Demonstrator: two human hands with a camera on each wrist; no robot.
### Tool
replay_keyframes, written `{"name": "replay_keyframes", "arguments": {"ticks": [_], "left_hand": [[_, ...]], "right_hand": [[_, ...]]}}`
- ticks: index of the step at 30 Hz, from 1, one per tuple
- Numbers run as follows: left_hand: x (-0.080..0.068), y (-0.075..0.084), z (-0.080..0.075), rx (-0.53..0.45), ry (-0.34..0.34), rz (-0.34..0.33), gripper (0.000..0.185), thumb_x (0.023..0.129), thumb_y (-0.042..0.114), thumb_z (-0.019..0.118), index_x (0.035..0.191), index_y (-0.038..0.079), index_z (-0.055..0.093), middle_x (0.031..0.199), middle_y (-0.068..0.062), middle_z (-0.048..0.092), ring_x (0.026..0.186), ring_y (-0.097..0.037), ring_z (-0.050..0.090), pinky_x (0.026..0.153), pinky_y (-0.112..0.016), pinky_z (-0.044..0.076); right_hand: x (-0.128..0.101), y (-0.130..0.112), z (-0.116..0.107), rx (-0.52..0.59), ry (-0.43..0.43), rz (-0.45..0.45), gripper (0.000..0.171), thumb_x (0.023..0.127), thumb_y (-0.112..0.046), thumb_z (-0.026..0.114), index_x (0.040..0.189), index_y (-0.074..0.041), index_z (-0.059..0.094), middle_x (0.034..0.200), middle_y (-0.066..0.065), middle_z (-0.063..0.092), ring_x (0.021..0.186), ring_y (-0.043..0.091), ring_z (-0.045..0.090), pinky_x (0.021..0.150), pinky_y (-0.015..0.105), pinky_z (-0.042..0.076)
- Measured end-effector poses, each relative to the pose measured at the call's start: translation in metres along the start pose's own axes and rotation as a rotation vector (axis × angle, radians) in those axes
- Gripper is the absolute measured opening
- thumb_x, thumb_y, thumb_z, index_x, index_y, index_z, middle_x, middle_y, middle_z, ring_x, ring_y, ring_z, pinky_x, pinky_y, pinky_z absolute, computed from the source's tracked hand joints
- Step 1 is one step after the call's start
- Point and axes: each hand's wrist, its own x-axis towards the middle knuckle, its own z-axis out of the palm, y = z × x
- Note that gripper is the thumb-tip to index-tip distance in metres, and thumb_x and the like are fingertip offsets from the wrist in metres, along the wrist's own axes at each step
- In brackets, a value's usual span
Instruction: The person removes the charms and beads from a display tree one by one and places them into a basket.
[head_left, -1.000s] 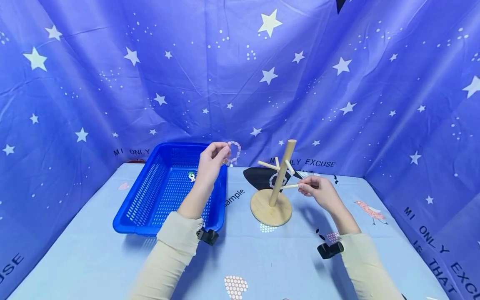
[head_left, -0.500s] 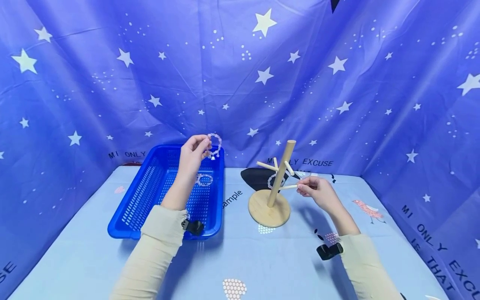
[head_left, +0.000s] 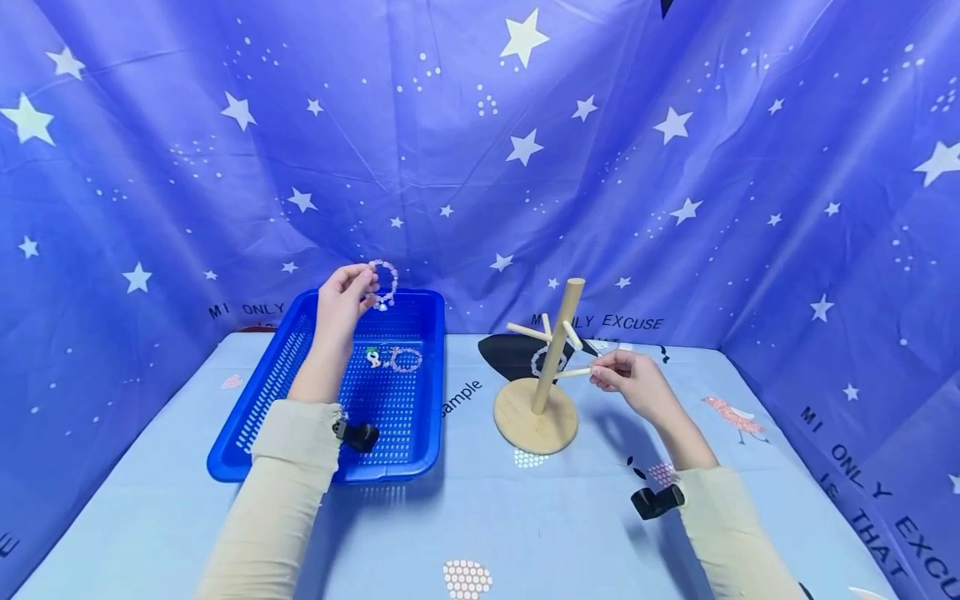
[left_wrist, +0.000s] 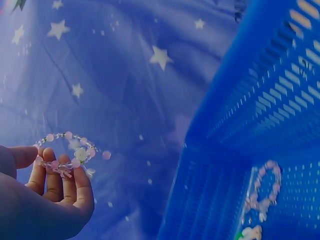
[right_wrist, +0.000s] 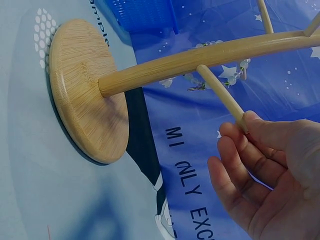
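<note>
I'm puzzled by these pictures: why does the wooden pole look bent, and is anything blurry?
Right wrist view: lens distortion curves the pole of the stand. Left wrist view: the basket is soft and dim, the bracelet clearer. Head view: even light, soft shadows under the arms, the backdrop bowed.

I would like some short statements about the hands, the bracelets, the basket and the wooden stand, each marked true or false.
1. The left hand pinches a bead bracelet above the blue basket. True.
2. The basket holds nothing. False: another bracelet and a small charm lie inside.
3. The right hand touches the tip of a lower peg on the wooden stand. True.
4. The stand lies on its side. False: it stands upright on its round base.
5. A bracelet hangs on the stand. True.
</note>
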Motion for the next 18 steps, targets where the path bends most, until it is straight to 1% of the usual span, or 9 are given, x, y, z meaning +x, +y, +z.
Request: {"name": "replay_keyframes", "arguments": {"ticks": [3,6,10,12,16,18], "left_hand": [[0.005,-0.004,-0.011,0.012,0.018,-0.026,0.005,0.103,0.019,0.055,0.1,0.019,0.059,0.088,0.015,0.063,0.087,-0.004,0.06,0.081,-0.015,0.052],[0.008,-0.009,-0.018,-0.003,0.032,-0.062,0.005,0.103,0.019,0.055,0.1,0.018,0.059,0.09,0.013,0.063,0.088,-0.005,0.059,0.08,-0.014,0.052],[0.012,-0.016,-0.025,-0.003,0.042,-0.095,0.005,0.103,0.02,0.055,0.101,0.017,0.059,0.092,0.011,0.062,0.088,-0.007,0.058,0.078,-0.014,0.052],[0.015,-0.021,-0.027,0.015,0.042,-0.099,0.005,0.103,0.019,0.055,0.101,0.016,0.059,0.091,0.012,0.063,0.087,-0.007,0.058,0.077,-0.014,0.052],[0.022,-0.032,-0.032,0.114,0.041,-0.104,0.006,0.103,0.017,0.054,0.104,0.013,0.059,0.082,0.016,0.061,0.082,-0.004,0.059,0.075,-0.014,0.052],[0.024,-0.037,-0.033,0.173,0.027,-0.107,0.009,0.104,0.016,0.053,0.107,0.01,0.058,0.08,0.017,0.059,0.079,-0.002,0.058,0.074,-0.014,0.053]], "right_hand": [[0.0,-0.001,0.001,-0.003,0.002,-0.004,0.02,0.098,-0.005,0.06,0.107,0.012,0.065,0.094,0.022,0.072,0.077,0.007,0.067,0.073,0.018,0.058],[0.001,-0.003,0.002,-0.006,0.002,-0.01,0.021,0.098,-0.007,0.061,0.107,0.011,0.065,0.093,0.022,0.072,0.077,0.009,0.067,0.072,0.019,0.058],[0.001,-0.005,0.002,-0.007,-0.001,-0.006,0.022,0.098,-0.009,0.062,0.107,0.011,0.065,0.094,0.023,0.071,0.078,0.01,0.068,0.074,0.022,0.06],[0.001,-0.005,0.003,-0.01,0.001,-0.005,0.022,0.098,-0.009,0.062,0.107,0.011,0.065,0.094,0.023,0.071,0.078,0.011,0.068,0.074,0.023,0.06],[0.002,-0.004,0.003,-0.016,0.004,-0.006,0.022,0.098,-0.009,0.061,0.107,0.011,0.065,0.094,0.023,0.072,0.076,0.005,0.066,0.074,0.024,0.06],[0.001,-0.004,0.003,-0.019,0.006,-0.002,0.023,0.098,-0.009,0.061,0.107,0.011,0.065,0.094,0.023,0.072,0.075,0.003,0.065,0.074,0.025,0.061]]}}
